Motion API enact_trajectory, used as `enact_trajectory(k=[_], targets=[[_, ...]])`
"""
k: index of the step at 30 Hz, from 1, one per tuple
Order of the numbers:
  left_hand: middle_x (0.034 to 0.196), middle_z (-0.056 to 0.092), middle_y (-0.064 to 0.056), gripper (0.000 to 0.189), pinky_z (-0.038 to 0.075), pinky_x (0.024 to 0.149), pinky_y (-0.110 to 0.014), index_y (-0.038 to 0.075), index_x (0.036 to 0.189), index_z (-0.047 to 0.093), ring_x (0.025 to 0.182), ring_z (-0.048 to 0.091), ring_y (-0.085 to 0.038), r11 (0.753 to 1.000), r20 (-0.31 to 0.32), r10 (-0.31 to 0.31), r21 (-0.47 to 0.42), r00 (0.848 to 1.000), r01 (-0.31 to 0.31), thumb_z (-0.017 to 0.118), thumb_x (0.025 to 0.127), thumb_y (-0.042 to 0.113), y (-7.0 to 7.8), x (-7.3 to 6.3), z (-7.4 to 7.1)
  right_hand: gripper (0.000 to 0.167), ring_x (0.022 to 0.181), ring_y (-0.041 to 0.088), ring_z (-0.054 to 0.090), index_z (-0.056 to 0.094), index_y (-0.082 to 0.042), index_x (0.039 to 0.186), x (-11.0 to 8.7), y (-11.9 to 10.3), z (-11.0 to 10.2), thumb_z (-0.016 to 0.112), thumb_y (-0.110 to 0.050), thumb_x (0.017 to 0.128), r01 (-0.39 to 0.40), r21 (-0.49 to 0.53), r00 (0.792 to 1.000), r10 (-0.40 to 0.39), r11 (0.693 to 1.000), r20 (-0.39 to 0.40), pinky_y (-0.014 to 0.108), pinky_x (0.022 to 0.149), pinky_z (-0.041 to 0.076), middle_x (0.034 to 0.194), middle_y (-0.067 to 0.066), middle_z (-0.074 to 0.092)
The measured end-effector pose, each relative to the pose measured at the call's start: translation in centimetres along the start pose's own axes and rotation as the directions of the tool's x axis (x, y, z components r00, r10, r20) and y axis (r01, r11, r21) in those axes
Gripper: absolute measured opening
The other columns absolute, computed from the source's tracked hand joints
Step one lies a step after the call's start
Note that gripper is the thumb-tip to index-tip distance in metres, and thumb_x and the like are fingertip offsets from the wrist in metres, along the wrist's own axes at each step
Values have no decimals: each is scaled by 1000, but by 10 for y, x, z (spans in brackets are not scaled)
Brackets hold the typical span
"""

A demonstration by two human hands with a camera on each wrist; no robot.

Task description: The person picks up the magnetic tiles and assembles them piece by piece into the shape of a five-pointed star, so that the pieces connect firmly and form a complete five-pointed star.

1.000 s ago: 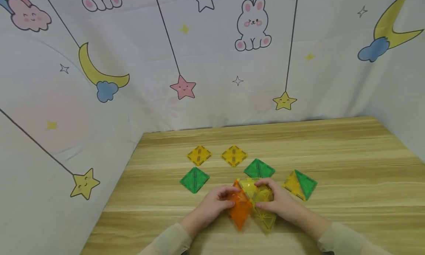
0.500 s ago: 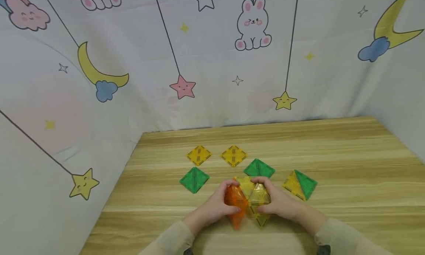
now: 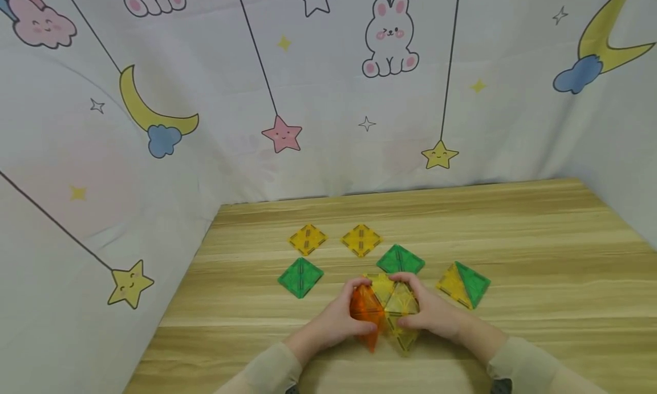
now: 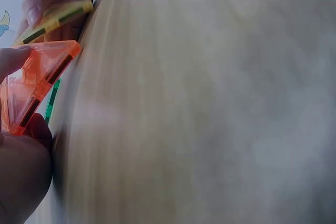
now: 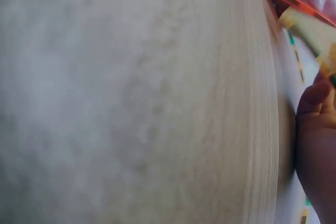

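Observation:
In the head view, my left hand [image 3: 336, 314] grips translucent orange triangular magnetic tiles [image 3: 363, 301] from their outer side, thumb at the near edge and fingers at the far edge. Opposite it, my right hand [image 3: 433, 308] holds joined yellow triangular magnetic tiles [image 3: 402, 300] the same way. Orange and yellow meet around a middle point, with one tip of each colour pointing toward me and a gap between those tips. The left wrist view shows the orange tiles [image 4: 44, 69] tilted between thumb and fingers. A yellow tile [image 5: 312, 32] fills the right wrist view's edge, partly cut off.
Beyond the hands lie two yellow diamonds [image 3: 307, 239] of paired tiles, a green diamond [image 3: 300, 277] at left and another green pair [image 3: 400, 260] just behind my right fingers. A yellow-and-green pair [image 3: 464, 285] lies to the right. A printed curtain [image 3: 328, 97] borders the wooden table [image 3: 539, 257].
The orange tiles have come up against the yellow ones, and the angle between them has evened out. My left hand has spread wider around the orange tiles; the tiles on the table stay put.

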State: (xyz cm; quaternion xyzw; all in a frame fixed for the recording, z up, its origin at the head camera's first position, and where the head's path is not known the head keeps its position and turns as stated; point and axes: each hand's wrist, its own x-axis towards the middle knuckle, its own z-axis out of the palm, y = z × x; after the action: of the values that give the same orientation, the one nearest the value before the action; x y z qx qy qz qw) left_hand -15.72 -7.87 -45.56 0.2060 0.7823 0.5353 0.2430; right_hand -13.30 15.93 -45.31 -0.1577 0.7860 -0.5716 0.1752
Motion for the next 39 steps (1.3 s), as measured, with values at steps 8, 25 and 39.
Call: enact_trajectory(k=[8, 25, 39], targets=[[119, 51, -8, 67, 46, 84, -35, 24, 134, 33, 100, 57, -17, 995, -61, 4, -98, 998, -10, 74, 81, 14, 3, -2, 5, 79, 109, 26, 48, 20, -16, 141, 3, 0, 15, 70, -13, 80, -20, 175, 999, 25, 984, -27, 36, 90, 39, 135, 19, 34], [122, 47, -4, 65, 45, 81, -31, 19, 137, 39, 100, 51, -13, 949, 27, 69, 308, 997, -74, 71, 83, 37, 4, -4, -8, 66, 121, 33, 41, 36, -16, 134, 4, -3, 6, 73, -27, 81, 2, -131, 1000, -3, 991, -9, 57, 96, 30, 135, 17, 42], [123, 51, 2, 63, 43, 86, -28, 15, 133, 47, 102, 50, -8, 909, 109, 71, 403, 991, -110, 72, 81, 40, 3, -3, -20, 65, 124, 29, 40, 43, -16, 132, 8, -6, 0, 73, -38, 79, 47, -302, 997, -29, 952, 65, 55, 100, 29, 137, 12, 43]])
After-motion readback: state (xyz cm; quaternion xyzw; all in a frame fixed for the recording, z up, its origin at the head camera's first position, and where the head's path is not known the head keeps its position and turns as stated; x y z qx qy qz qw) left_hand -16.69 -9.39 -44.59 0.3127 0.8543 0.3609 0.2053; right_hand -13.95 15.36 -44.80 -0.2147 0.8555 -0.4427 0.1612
